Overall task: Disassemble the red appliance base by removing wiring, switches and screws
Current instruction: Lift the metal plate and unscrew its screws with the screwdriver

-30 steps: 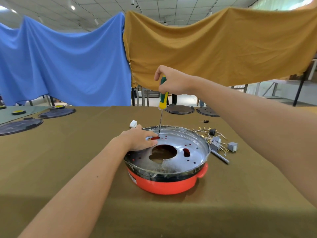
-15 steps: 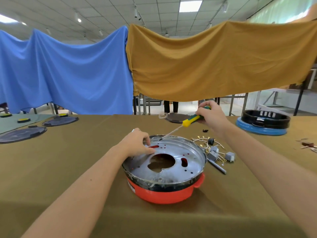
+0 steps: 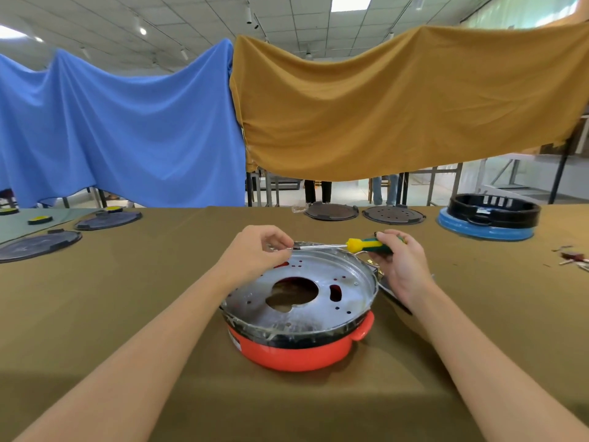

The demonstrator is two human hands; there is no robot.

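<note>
The red appliance base (image 3: pixel 296 354) sits on the olive table before me, topped by a round silver metal plate (image 3: pixel 344 301) with a central hole and several small holes. My right hand (image 3: pixel 400 263) grips the green and yellow handle of a screwdriver (image 3: pixel 360 245), held nearly level above the plate's far rim. My left hand (image 3: pixel 255 253) pinches at the tip of the screwdriver's shaft; whether a screw sits there is too small to tell. The loose wiring and switches lie hidden behind my right hand.
Two dark round plates (image 3: pixel 331 211) (image 3: pixel 393 215) lie at the table's far edge. A black part on a blue base (image 3: pixel 487 218) stands at the far right, small scraps (image 3: pixel 573 258) beside it. Dark discs (image 3: pixel 38 245) (image 3: pixel 108 219) lie at the left.
My right hand has lifted the screwdriver off the plate and swung it from upright to nearly level. My left hand has risen from the plate to the screwdriver's tip.
</note>
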